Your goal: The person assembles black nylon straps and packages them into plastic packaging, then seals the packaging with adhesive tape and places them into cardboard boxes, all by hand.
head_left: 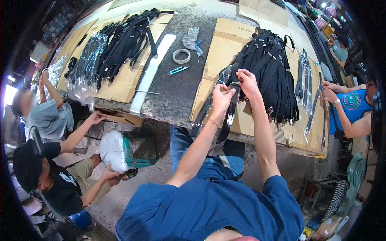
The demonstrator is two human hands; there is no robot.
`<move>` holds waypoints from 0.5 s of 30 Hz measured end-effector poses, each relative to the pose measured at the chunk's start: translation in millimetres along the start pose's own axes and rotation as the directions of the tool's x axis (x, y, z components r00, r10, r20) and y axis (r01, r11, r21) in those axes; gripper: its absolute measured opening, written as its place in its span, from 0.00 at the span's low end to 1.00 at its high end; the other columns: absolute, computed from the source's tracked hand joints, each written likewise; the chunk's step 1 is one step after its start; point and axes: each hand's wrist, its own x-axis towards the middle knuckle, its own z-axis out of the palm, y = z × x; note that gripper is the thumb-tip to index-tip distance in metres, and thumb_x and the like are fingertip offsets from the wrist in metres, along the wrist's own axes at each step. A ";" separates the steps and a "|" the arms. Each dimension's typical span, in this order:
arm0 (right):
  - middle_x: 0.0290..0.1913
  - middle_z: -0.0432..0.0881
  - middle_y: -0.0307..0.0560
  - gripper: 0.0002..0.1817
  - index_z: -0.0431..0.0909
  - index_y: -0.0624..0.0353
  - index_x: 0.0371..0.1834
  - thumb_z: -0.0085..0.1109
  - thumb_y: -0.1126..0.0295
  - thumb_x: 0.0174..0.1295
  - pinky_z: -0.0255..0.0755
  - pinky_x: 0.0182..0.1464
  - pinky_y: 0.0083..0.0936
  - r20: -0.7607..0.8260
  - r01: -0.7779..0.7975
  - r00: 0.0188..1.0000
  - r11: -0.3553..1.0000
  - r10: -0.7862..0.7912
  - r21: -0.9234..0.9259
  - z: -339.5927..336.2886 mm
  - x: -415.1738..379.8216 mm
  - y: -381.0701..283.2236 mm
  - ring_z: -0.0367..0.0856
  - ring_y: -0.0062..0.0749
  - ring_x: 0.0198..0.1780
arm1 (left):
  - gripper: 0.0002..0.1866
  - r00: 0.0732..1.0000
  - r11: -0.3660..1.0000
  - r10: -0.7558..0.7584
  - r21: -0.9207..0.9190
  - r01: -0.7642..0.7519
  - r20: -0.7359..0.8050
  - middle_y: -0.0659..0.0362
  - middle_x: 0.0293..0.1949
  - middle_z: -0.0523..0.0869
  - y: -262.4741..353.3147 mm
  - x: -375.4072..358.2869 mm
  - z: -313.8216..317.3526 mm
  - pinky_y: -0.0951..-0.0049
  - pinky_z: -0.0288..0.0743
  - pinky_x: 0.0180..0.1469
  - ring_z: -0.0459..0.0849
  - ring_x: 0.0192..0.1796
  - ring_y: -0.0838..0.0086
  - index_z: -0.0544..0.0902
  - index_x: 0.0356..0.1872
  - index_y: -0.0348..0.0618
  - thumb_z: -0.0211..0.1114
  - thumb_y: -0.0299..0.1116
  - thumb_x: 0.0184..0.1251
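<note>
Near the table's front edge, my left hand is closed in a pinch on the upper part of a black strap. My right hand sits slightly higher and to the right, its fingers pinched at the strap's top end. Below my hands the strap hangs down past the edge; its shine looks like clear plastic film. Just beyond and right of my right hand lies a thick pile of black straps with small metal fittings, spread on a cardboard sheet.
A tape roll, a blue-handled tool and a grey cloth lie mid-table. Another strap pile is at left. A co-worker at lower left handles a white bundle; a person in blue works at right.
</note>
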 end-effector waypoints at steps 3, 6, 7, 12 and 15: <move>0.32 0.80 0.36 0.04 0.78 0.58 0.38 0.57 0.76 0.61 0.69 0.32 0.16 0.037 0.020 0.999 1.000 -0.020 -0.011 -2.3 6.2 5.0 0.75 0.17 0.30 | 0.14 1.000 0.999 0.002 0.042 -0.001 -0.008 0.52 0.31 0.83 9.1 12.7 4.4 0.73 0.82 0.29 0.85 0.30 0.69 0.65 0.38 0.41 0.63 0.19 0.61; 0.33 0.81 0.38 0.04 0.77 0.59 0.39 0.56 0.77 0.62 0.70 0.32 0.17 0.086 0.020 0.996 1.000 -0.019 -0.010 -9.8 10.3 6.4 0.76 0.18 0.31 | 0.14 0.999 0.997 0.050 -0.056 -0.050 -0.003 0.52 0.31 0.83 5.7 27.5 8.6 0.74 0.81 0.29 0.85 0.30 0.71 0.66 0.40 0.41 0.64 0.20 0.61; 0.32 0.80 0.38 0.04 0.76 0.59 0.39 0.56 0.77 0.62 0.69 0.31 0.17 0.048 0.038 0.998 0.999 -0.040 0.034 -6.7 7.3 1.3 0.75 0.18 0.30 | 0.14 0.999 0.999 0.032 -0.020 -0.032 0.012 0.52 0.32 0.83 9.5 26.8 9.2 0.74 0.81 0.29 0.85 0.31 0.70 0.66 0.40 0.41 0.64 0.20 0.61; 0.32 0.79 0.34 0.04 0.77 0.58 0.38 0.59 0.77 0.61 0.71 0.35 0.15 0.093 0.093 0.991 0.995 -0.096 0.035 -16.9 21.4 2.9 0.75 0.17 0.30 | 0.14 1.000 0.996 -0.019 0.089 0.018 0.007 0.53 0.31 0.83 2.7 20.4 3.8 0.73 0.81 0.29 0.86 0.31 0.69 0.65 0.40 0.41 0.63 0.20 0.61; 0.32 0.79 0.35 0.03 0.79 0.59 0.37 0.60 0.76 0.60 0.71 0.36 0.15 0.080 0.157 0.985 0.985 -0.151 -0.071 -14.2 16.2 -2.6 0.75 0.17 0.32 | 0.14 0.993 0.935 0.108 0.344 -0.086 -0.045 0.53 0.30 0.84 -6.6 23.4 1.5 0.76 0.78 0.30 0.85 0.31 0.72 0.68 0.39 0.39 0.65 0.22 0.60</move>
